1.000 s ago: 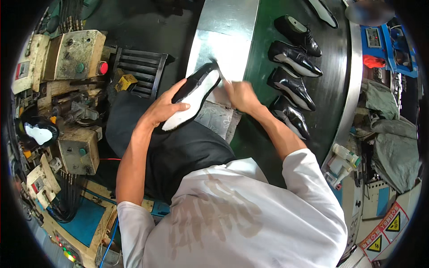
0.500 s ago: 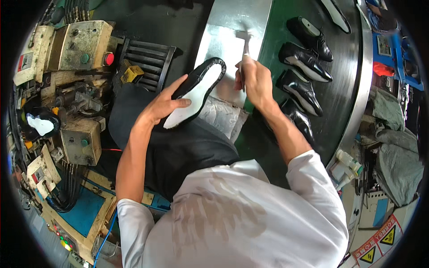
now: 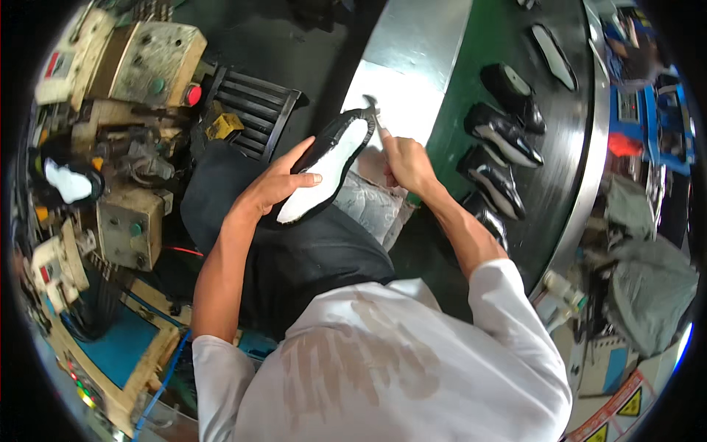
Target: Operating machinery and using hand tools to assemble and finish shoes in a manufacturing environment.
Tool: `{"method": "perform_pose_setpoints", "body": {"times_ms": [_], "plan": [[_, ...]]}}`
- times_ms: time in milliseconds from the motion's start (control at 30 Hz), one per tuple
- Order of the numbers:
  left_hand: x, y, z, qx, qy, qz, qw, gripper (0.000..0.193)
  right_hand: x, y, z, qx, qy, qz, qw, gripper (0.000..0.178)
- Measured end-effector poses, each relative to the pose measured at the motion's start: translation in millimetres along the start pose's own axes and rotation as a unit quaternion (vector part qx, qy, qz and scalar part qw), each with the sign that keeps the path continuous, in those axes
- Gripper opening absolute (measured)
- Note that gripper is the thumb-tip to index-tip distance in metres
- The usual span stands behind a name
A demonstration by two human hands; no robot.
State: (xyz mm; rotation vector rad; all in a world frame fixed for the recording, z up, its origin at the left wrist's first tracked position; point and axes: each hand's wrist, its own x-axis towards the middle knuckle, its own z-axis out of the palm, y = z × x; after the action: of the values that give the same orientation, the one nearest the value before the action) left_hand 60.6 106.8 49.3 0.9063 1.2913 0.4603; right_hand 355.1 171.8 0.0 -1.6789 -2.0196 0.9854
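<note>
A black shoe [image 3: 336, 163] lies sole up in my left hand [image 3: 274, 187], its white insole facing me and the pleated black upper folded over the far end. My left thumb presses on the insole near the close end, with the fingers behind the shoe's side. My right hand [image 3: 409, 166] is closed round the handle of a hammer [image 3: 370, 104]. The hammer's head is at the shoe's far, pleated end; whether it touches cannot be made out. Below the shoe, a grey crumpled sheet [image 3: 372, 205] hangs at the bench edge by my knee.
A shiny metal plate [image 3: 420, 33] lies beyond my hands. Several black shoes [image 3: 495, 179] stand in a row on the green and steel surface at right. Machine control boxes [image 3: 151, 62] and another white-soled shoe [image 3: 70, 181] are at left, near a black slatted rack [image 3: 250, 103].
The hammer has swung left and down from above the metal plate to the shoe's far end. My right hand has come closer to the shoe. The whole view has shifted slightly.
</note>
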Motion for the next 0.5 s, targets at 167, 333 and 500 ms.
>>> {"method": "perform_pose_setpoints", "body": {"times_ms": [167, 333, 500], "plan": [[-11.9, -1.2, 8.7, -0.060, -0.017, -0.036, 0.997, 0.092, -11.4, 17.7, 28.7, -0.074, 0.026, -0.079, 0.994, 0.055], [-25.8, -15.6, 15.4, -0.086, 0.034, -0.001, 0.996, 0.091, -38.0, 25.1, 26.6, -0.044, 0.015, 0.065, 0.997, 0.062], [-67.0, -8.1, 27.9, -0.035, 0.129, 0.144, 0.981, 0.090, -35.7, 44.2, 9.6, -0.266, 0.027, 0.036, 0.963, 0.064]]}}
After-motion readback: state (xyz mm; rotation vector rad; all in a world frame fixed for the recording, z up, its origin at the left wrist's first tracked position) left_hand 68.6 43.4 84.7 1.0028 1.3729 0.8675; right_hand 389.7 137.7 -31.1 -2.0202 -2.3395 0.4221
